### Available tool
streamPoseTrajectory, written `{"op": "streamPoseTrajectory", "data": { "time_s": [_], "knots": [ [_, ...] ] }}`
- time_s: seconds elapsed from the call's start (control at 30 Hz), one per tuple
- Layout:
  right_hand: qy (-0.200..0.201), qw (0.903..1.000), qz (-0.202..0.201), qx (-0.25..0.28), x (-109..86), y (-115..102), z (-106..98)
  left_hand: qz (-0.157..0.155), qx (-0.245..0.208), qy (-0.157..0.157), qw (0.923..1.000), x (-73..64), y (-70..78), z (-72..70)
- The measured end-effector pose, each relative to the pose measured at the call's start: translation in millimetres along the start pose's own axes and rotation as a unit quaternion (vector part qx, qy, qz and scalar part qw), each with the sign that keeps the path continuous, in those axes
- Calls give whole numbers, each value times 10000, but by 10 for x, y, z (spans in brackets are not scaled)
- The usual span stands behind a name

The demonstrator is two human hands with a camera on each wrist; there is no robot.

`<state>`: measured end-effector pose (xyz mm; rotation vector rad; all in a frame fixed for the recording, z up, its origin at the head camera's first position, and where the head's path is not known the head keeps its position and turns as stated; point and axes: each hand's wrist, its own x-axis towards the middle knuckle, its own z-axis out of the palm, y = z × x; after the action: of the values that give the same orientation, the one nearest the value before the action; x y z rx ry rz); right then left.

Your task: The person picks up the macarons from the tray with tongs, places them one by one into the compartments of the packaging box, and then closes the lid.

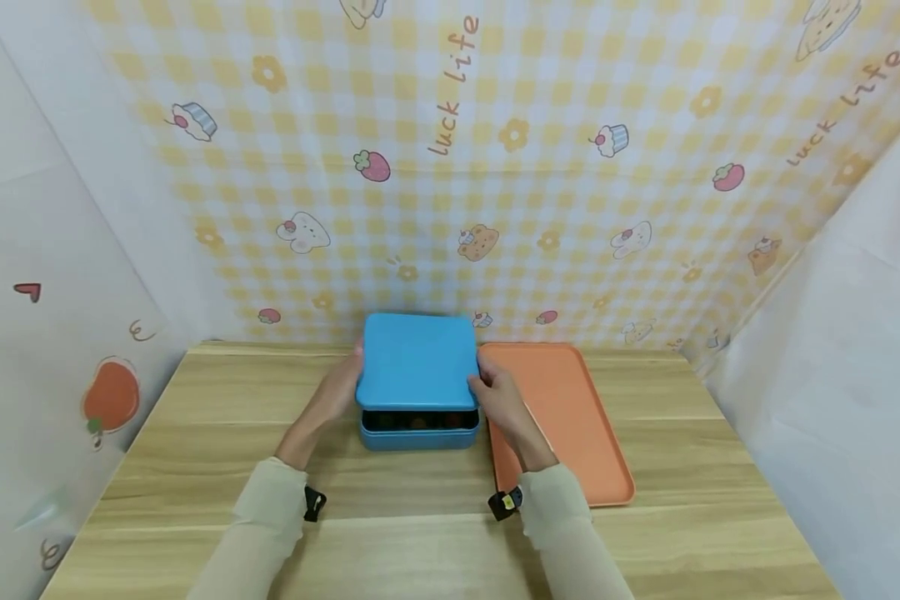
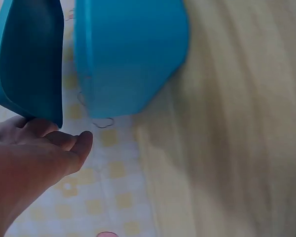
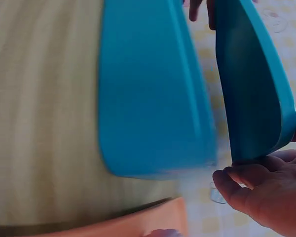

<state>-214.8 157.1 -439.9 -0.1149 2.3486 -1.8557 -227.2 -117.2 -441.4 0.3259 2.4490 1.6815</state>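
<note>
A blue lid (image 1: pixel 420 360) hangs just above a blue box (image 1: pixel 420 440), with a dark gap showing along the front. Through it, some small dim shapes are visible, too dark to identify. My left hand (image 1: pixel 337 392) holds the lid's left edge; in the left wrist view its fingers (image 2: pixel 64 140) sit at the lid's lower rim, apart from the box wall (image 2: pixel 133 54). On the opposite side, my right hand (image 1: pixel 498 396) grips the right edge. The right wrist view shows that hand's thumb and fingers (image 3: pixel 246 177) about the lid's corner, its hollow underside (image 3: pixel 251 89) facing the box.
An orange tray (image 1: pixel 570 417) lies right of the box, partly beneath my right forearm. The wooden table (image 1: pixel 390 550) backs onto a checked, patterned cloth (image 1: pixel 435 200). White sheets (image 1: pixel 855 333) stand along both sides.
</note>
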Motion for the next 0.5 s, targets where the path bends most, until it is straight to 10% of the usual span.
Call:
{"op": "streamPoseTrajectory", "data": {
  "time_s": [0.5],
  "knots": [
    [157,9993,-73,-324,-45,146,70,-65,201,-384,9990,-2,-259,86]
  ]
}}
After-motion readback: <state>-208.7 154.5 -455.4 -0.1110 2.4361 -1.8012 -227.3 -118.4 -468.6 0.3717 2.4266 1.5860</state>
